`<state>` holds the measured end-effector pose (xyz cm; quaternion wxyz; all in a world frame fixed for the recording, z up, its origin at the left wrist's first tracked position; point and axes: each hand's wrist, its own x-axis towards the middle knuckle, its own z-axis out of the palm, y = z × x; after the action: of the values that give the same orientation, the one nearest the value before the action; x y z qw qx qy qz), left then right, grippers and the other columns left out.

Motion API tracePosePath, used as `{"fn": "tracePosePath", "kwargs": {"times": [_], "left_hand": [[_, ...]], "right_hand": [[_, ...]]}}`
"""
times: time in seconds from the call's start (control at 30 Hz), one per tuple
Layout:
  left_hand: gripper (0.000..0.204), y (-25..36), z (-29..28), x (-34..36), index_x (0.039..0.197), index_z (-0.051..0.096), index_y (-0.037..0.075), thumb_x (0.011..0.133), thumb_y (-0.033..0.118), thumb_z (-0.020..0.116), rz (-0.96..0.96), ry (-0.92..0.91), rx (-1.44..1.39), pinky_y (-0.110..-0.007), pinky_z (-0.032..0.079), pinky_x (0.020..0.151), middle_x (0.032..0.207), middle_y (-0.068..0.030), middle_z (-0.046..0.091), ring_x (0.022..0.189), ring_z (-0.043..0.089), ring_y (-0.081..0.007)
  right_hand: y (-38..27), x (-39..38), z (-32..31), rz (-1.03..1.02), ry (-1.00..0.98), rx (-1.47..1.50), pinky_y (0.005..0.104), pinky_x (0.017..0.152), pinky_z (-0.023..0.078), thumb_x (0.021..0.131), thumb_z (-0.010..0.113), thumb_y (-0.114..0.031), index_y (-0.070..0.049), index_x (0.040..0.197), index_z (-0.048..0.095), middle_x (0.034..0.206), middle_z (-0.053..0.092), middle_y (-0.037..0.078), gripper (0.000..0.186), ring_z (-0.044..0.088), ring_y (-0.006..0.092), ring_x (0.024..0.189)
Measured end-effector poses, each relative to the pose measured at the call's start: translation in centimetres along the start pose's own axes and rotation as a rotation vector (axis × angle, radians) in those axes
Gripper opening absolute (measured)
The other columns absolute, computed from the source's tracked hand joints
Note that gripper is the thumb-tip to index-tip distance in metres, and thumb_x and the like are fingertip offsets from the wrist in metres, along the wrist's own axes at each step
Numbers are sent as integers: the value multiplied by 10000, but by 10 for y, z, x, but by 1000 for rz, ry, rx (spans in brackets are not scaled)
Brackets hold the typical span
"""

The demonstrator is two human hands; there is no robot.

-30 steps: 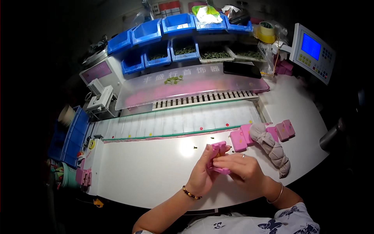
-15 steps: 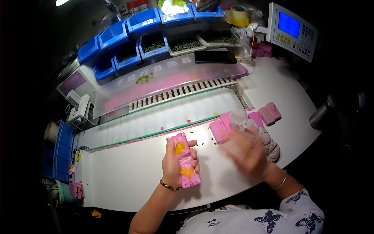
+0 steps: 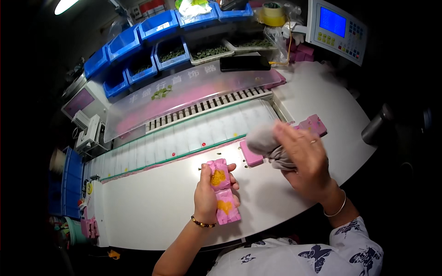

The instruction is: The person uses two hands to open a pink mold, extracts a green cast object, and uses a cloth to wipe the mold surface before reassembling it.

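My left hand grips a long pink mould with two orange heart-shaped hollows, held flat just above the white table. My right hand lies on a grey-pink cloth bundle further right, fingers curled over it. Pink blocks lie around that bundle: one at its left and a pair behind it.
A slotted white conveyor bed runs behind the work area under a clear pink-tinted cover. Blue bins with green bits line the back. A control panel with a blue screen stands at back right, yellow tape roll beside it.
Both hands were together on the pink mould a second ago. The left hand now holds it alone, turned face up, and the right hand has moved right onto the cloth bundle.
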<state>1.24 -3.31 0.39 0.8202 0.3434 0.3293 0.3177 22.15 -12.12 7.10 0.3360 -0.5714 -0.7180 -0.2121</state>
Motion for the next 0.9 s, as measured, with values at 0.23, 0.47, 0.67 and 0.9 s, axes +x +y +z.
{"fn": "tracePosePath", "kwargs": {"times": [0.23,0.47,0.67,0.9], "left_hand": [[640,-3,-7,4,1127,576,5,1003,556,274,37,-27,178,-335,528,456,860,-126,625,587,618,-227],[621,9,-16,-9,1193,566,-23,1030,491,259,161,125,22,-331,540,508,925,-126,642,777,638,-194],[558,-3,-14,-8,1300,518,-31,1058,392,247,302,100,171,-294,553,562,1101,-129,628,870,622,-158],[614,14,-23,-16,1316,492,-59,1042,446,274,428,205,286,-308,539,723,1143,-151,614,901,617,-175]], "right_hand": [[-36,-8,19,-309,-246,1,267,708,444,783,597,-169,-51,1182,657,1257,618,182,420,598,157,713],[-46,33,-14,-166,67,5,258,725,422,724,691,-125,-63,1166,677,1236,644,125,447,664,163,816],[-53,-1,23,-330,-385,89,290,729,421,794,591,-144,-84,1148,669,1311,594,123,368,614,181,757],[-70,23,6,-230,-33,-46,265,725,402,780,612,-175,-116,1132,698,1279,624,94,367,612,151,779]]}}
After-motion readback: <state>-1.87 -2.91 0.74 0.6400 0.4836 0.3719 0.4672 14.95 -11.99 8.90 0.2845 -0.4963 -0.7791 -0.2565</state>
